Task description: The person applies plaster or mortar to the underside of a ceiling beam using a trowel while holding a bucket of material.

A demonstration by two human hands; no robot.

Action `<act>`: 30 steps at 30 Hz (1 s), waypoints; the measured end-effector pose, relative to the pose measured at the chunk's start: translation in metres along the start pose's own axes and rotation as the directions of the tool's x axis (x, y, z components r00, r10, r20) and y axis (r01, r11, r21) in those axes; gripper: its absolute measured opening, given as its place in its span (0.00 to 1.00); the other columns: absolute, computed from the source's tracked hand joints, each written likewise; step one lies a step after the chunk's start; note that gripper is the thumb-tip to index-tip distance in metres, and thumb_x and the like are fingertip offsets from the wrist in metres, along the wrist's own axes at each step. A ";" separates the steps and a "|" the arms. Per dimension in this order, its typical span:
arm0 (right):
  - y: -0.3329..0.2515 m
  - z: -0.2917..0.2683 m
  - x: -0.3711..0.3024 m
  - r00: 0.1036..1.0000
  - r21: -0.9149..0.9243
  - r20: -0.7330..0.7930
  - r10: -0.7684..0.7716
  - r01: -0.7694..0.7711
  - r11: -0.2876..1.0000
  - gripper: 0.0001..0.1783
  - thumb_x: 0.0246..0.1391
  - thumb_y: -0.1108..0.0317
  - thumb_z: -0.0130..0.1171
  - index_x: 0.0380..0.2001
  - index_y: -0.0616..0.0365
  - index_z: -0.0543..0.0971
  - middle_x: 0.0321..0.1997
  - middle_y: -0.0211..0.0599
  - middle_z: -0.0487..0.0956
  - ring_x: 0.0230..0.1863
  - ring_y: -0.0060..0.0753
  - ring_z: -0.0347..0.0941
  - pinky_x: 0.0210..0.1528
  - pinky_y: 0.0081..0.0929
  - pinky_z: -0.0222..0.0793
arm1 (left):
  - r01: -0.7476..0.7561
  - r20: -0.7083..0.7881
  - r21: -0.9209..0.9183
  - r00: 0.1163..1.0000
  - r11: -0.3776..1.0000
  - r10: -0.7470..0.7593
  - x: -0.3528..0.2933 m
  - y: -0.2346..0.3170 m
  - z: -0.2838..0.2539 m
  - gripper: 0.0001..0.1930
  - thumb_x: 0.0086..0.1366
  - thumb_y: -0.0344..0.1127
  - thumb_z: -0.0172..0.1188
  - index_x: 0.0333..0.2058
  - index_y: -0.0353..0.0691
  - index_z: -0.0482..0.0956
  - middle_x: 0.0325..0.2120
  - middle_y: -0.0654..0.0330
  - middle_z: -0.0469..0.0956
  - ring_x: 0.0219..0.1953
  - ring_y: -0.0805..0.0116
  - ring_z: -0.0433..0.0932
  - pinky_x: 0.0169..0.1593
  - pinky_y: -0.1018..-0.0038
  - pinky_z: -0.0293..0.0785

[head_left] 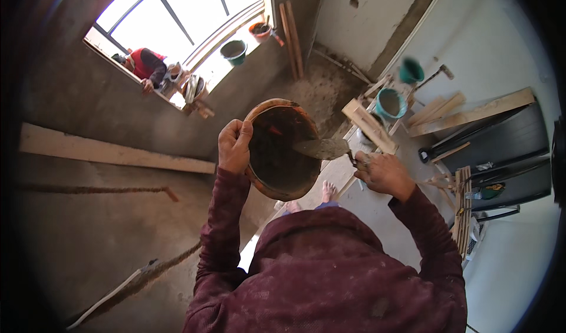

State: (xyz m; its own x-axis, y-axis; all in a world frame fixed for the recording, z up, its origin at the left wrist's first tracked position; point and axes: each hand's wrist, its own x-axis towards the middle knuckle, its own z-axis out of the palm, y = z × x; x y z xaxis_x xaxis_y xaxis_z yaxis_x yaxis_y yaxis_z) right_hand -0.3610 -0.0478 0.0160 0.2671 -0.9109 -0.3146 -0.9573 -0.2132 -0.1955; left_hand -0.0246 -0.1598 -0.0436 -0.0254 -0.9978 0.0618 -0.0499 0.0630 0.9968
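My left hand [234, 146] grips the rim of a round, mortar-stained bucket [290, 119], thumb over the edge. The bucket is tilted so that its dark, reddish inside faces up; how much is in it is hard to make out. My right hand [386, 174] is closed around the handle of a trowel [327, 149]. Grey mortar coats the trowel's blade, whose tip reaches over the bucket's right rim. Both arms are in maroon sleeves, and my bare feet [329, 193] show below the bucket.
Another person [144, 63] leans in at the window. A green bucket [234, 51] and an orange bucket [260, 31] stand on the sill. To the right are a teal bucket [391, 103], a wooden board [369, 125] and stacked planks [439, 109]. A long beam [112, 150] runs along the left wall.
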 end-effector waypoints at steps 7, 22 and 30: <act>-0.048 0.034 0.084 0.980 0.110 -0.079 -0.181 0.189 0.976 0.14 0.60 0.62 0.52 0.45 0.58 0.70 0.35 0.51 0.78 0.35 0.55 0.79 0.37 0.47 0.76 | 0.040 0.089 0.199 0.994 0.979 -0.059 -0.017 0.021 -0.014 0.21 0.70 0.49 0.57 0.23 0.42 0.65 0.22 0.75 0.60 0.27 0.85 0.56 0.29 0.83 0.52; -0.044 0.004 0.074 0.954 0.131 -0.154 -0.259 0.280 0.951 0.23 0.58 0.59 0.55 0.52 0.61 0.70 0.32 0.49 0.78 0.30 0.52 0.79 0.31 0.45 0.75 | -0.042 0.056 0.018 0.998 0.999 0.041 -0.012 0.030 -0.006 0.22 0.68 0.50 0.59 0.23 0.42 0.65 0.21 0.75 0.57 0.25 0.84 0.53 0.28 0.82 0.49; -0.034 0.036 0.066 0.938 0.048 0.000 -0.346 0.346 0.937 0.20 0.56 0.70 0.51 0.52 0.65 0.73 0.34 0.47 0.78 0.31 0.47 0.80 0.30 0.41 0.76 | -0.166 0.132 0.080 0.979 0.983 0.155 0.001 0.047 0.029 0.23 0.67 0.52 0.60 0.23 0.40 0.66 0.19 0.73 0.61 0.23 0.84 0.57 0.26 0.82 0.52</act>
State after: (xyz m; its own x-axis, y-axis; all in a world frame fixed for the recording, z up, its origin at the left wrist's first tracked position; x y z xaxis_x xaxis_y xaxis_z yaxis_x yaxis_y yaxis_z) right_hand -0.3072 -0.0883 -0.0314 0.5818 -0.7810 -0.2272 -0.7995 -0.4977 -0.3363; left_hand -0.0559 -0.1570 0.0022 -0.1642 -0.9642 0.2081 -0.1243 0.2295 0.9653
